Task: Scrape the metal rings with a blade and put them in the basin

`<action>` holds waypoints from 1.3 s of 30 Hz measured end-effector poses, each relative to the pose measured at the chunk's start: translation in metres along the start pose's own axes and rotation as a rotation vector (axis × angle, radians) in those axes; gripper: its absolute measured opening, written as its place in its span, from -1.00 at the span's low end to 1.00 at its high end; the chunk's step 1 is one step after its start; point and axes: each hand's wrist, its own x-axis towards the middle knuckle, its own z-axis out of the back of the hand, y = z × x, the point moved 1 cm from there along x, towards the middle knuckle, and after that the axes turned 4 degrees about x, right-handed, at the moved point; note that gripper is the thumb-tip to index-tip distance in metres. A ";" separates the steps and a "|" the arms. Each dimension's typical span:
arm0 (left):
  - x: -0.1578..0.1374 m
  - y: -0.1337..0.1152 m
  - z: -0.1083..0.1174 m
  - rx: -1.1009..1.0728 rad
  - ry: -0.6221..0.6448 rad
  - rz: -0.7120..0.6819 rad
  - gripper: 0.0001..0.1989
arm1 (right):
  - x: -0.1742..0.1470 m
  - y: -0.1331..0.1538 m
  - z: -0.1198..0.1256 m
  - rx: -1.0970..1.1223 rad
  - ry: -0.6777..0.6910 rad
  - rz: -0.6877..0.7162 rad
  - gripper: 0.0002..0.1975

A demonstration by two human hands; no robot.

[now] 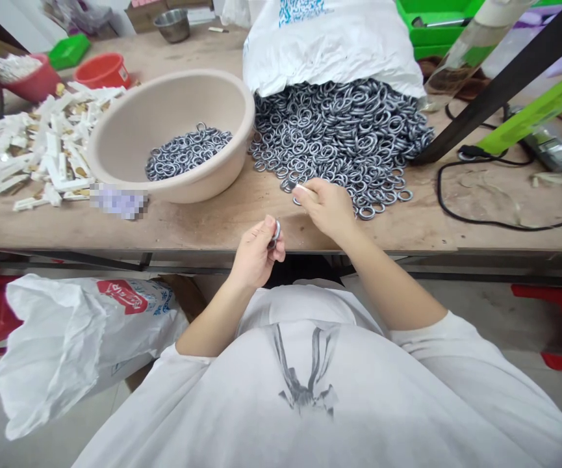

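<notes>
Between the thumb and fingers of my left hand (257, 252) is a grey ring (276, 233), held just above the table's front edge. My right hand (328, 207) is closed around a small white-handled tool with a dark tip (300, 188); its exact kind is too small to make out. That hand is at the near edge of a large heap of grey rings (344, 136), which spills from a white sack (329, 49). To the left stands a beige basin (171, 84) with a smaller pile of the same rings (188, 153) inside.
White plastic pieces (32, 143) cover the table's left side, near a red bowl (102, 70). On the right are a dark slanted post (499, 81), a lime-green bar (534, 110) and a looped black cable (495, 224). A white bag (80, 331) stands below the table's left edge.
</notes>
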 end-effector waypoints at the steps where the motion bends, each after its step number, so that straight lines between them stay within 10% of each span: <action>1: 0.002 0.000 0.003 0.002 -0.023 0.008 -0.52 | 0.011 0.004 -0.004 -0.124 0.064 0.002 -0.81; 10: 0.008 -0.015 0.020 -0.188 -0.249 0.145 -0.81 | 0.048 0.019 -0.030 -0.547 0.285 -0.009 -0.86; 13: 0.014 -0.016 0.020 -0.227 -0.278 0.191 -0.83 | 0.041 0.015 -0.020 -0.386 0.195 0.001 -0.92; 21: 0.024 0.009 0.008 0.192 -0.072 -0.178 -0.52 | -0.011 0.032 -0.001 0.909 0.292 -0.076 -0.58; 25: 0.023 0.014 0.004 0.212 -0.060 -0.240 -0.51 | -0.029 0.043 -0.003 0.973 0.230 -0.071 -0.47; 32: 0.010 0.000 -0.001 -0.038 0.122 0.145 -0.47 | -0.038 0.045 -0.006 1.033 0.270 0.012 -0.50; 39: 0.010 0.006 -0.003 0.032 0.067 -0.021 -0.48 | -0.045 0.044 0.000 0.732 0.022 0.238 -0.64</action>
